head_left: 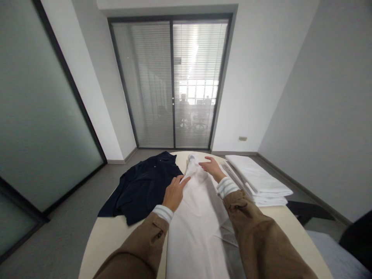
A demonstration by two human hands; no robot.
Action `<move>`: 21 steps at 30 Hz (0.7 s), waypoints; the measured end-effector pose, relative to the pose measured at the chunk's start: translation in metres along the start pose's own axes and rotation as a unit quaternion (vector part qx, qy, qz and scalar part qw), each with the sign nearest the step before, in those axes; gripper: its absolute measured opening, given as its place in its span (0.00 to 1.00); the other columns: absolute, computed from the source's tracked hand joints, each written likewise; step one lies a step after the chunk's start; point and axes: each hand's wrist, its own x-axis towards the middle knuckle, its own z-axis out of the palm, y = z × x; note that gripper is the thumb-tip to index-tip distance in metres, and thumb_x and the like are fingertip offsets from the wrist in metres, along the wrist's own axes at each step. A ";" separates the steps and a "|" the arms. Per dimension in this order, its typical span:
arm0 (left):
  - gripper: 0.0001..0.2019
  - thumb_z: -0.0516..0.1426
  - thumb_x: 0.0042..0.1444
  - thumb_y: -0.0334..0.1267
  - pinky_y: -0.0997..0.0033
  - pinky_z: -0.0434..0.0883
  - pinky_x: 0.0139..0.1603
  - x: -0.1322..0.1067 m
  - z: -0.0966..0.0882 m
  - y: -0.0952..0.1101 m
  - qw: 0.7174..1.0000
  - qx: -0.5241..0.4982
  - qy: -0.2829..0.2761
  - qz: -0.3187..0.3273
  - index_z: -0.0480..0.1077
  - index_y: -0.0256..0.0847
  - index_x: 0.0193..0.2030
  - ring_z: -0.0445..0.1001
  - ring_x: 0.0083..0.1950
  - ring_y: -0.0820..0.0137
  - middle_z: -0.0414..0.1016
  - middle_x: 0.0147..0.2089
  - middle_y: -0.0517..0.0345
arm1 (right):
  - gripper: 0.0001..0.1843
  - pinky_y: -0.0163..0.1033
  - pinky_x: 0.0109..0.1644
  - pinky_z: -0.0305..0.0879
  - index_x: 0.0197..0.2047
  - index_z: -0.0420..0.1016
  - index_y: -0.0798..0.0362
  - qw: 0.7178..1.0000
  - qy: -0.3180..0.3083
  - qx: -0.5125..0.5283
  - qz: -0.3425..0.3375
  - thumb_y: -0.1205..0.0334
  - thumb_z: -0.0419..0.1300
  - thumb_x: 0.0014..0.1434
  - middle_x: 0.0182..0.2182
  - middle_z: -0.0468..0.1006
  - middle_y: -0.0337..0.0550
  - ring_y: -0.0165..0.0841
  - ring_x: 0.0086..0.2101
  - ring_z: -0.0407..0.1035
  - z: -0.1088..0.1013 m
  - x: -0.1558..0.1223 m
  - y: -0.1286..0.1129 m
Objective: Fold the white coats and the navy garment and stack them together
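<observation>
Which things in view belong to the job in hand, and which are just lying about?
In use:
- white cloth, spread lengthwise
- left hand, on its left edge
- right hand, at its far end
- table, underneath

Apparently just lying there:
- navy garment, left
- folded white stack, right

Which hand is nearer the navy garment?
Left. The left hand is beside the navy garment; the right hand is farther off, across the white cloth, near the folded white stack.

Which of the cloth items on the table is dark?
The navy garment on the left; the middle garment and the folded stack on the right are white.
</observation>
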 end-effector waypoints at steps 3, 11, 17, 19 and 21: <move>0.29 0.49 0.63 0.21 0.70 0.74 0.49 0.000 0.000 0.000 1.000 -0.007 -0.009 0.013 0.65 0.55 0.65 0.66 0.55 0.65 0.67 0.61 0.57 | 0.32 0.38 0.35 0.68 0.55 0.69 0.61 1.000 0.009 -0.022 -0.008 0.57 0.69 0.49 0.34 0.80 0.49 0.34 0.32 0.73 -0.002 -0.001 0.000; 0.20 0.52 0.64 0.23 0.67 0.74 0.51 0.001 0.000 0.000 0.998 -0.028 -0.013 0.060 0.72 0.49 0.56 0.67 0.54 0.66 0.71 0.61 0.59 | 0.24 0.36 0.35 0.63 0.41 0.78 0.58 0.995 0.006 -0.063 -0.080 0.47 0.70 0.46 0.28 0.77 0.39 0.30 0.29 0.68 0.006 -0.004 -0.001; 0.15 0.54 0.63 0.23 0.67 0.73 0.51 0.002 0.000 -0.002 0.995 -0.058 -0.021 0.081 0.76 0.46 0.48 0.69 0.53 0.67 0.74 0.59 0.58 | 0.19 0.35 0.32 0.62 0.36 0.78 0.58 0.993 0.032 -0.088 -0.075 0.52 0.68 0.47 0.26 0.78 0.41 0.31 0.27 0.69 0.010 0.004 0.013; 0.14 0.55 0.63 0.24 0.66 0.73 0.51 0.002 0.000 -0.002 0.994 -0.068 -0.025 0.082 0.77 0.46 0.45 0.69 0.53 0.67 0.75 0.58 0.58 | 0.16 0.36 0.32 0.63 0.34 0.79 0.57 0.992 0.035 -0.097 -0.078 0.52 0.66 0.49 0.26 0.80 0.42 0.32 0.27 0.70 0.009 0.005 0.017; 0.13 0.55 0.63 0.24 0.65 0.73 0.51 0.002 -0.001 -0.002 0.994 -0.077 -0.027 0.079 0.78 0.45 0.42 0.69 0.52 0.66 0.76 0.57 0.58 | 0.15 0.37 0.33 0.64 0.32 0.79 0.56 0.990 0.037 -0.108 -0.082 0.52 0.63 0.51 0.26 0.80 0.43 0.33 0.28 0.71 0.007 0.004 0.019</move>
